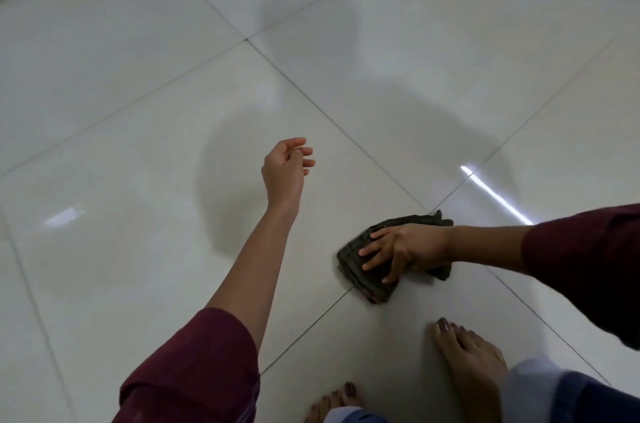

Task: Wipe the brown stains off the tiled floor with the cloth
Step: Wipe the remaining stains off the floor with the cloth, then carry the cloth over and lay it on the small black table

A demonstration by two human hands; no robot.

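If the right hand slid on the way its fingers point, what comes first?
Bare floor, then the left forearm crosses that line; it looks raised, so the right hand might pass beneath.

Right hand (398, 249) is pressing flat, fingers spread, on the dark crumpled cloth (367, 285). The cloth is lying over a grout crossing of the glossy white tiled floor (138, 145). Left hand (285, 168) is hovering above the floor with fingers loosely curled, holding nothing. Maroon sleeves are covering both upper arms. Right bare foot (467, 353) is standing near the cloth.
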